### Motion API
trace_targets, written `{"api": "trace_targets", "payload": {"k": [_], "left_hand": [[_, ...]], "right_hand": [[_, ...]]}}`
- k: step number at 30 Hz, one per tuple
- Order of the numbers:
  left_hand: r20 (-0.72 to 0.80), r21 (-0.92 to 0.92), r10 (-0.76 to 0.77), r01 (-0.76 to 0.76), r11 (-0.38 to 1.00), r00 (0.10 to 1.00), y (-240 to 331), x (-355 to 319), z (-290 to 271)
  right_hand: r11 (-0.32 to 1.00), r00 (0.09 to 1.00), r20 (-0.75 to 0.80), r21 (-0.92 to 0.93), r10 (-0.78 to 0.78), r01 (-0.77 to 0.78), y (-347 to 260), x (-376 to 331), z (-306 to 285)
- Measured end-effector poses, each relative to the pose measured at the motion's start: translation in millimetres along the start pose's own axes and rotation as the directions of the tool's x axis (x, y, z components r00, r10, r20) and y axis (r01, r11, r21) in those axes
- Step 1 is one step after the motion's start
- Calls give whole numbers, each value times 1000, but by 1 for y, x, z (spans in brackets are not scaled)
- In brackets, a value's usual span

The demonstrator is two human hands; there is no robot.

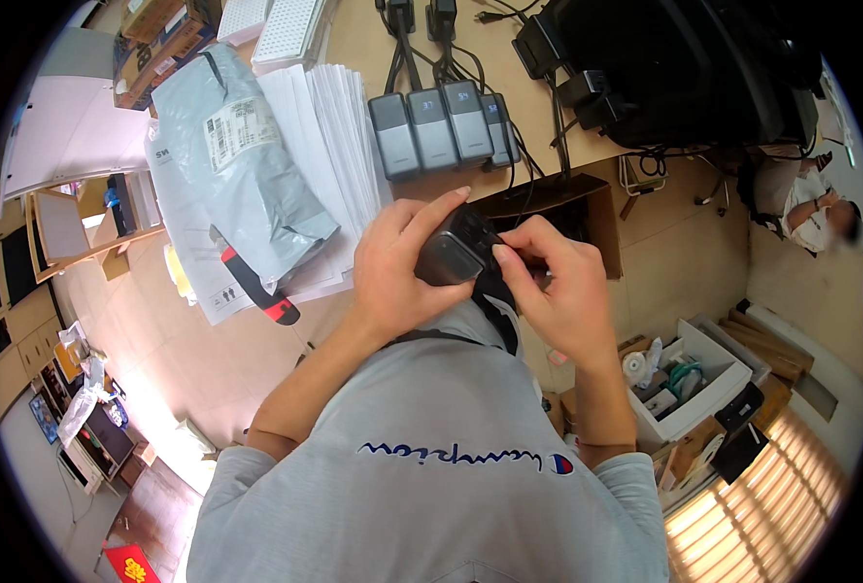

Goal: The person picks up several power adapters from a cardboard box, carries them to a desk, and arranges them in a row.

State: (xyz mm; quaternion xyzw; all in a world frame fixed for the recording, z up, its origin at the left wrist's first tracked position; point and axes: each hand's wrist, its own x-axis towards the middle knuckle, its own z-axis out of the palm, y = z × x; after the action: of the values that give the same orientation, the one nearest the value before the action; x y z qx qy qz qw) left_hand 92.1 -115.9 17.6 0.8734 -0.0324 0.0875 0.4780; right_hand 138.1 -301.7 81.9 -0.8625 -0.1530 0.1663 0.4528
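Observation:
My left hand [399, 260] is wrapped round a small black box-shaped device [454, 255] with a glossy face, held in front of my body just off the table's near edge. Its exact kind does not show. At the device's right end, my right hand [559, 277] has thumb and forefinger pinched together. Whatever sits between those fingertips is too small and covered to make out. Beyond the hands, several grey power banks [435, 129] stand in a row on the table, with black cables [407, 58] running from their far ends.
Left of the hands lie a grey mailing bag [247, 165], stacked papers [329, 136] and a red-and-black utility knife [253, 282]. Large black equipment [674, 78] fills the table's far right. An open white box [693, 379] of odds and ends stands lower right. Another person [820, 209] sits at far right.

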Motion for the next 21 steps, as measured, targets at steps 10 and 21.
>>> {"api": "trace_targets", "payload": {"k": [10, 21], "left_hand": [[135, -6, -102, 104, 995, 986, -1, 21, 11], [289, 373, -206, 88, 924, 935, -18, 95, 23]], "right_hand": [[983, 948, 282, -67, -146, 171, 29, 34, -24], [941, 922, 264, -107, -285, 322, 74, 107, -38]]}}
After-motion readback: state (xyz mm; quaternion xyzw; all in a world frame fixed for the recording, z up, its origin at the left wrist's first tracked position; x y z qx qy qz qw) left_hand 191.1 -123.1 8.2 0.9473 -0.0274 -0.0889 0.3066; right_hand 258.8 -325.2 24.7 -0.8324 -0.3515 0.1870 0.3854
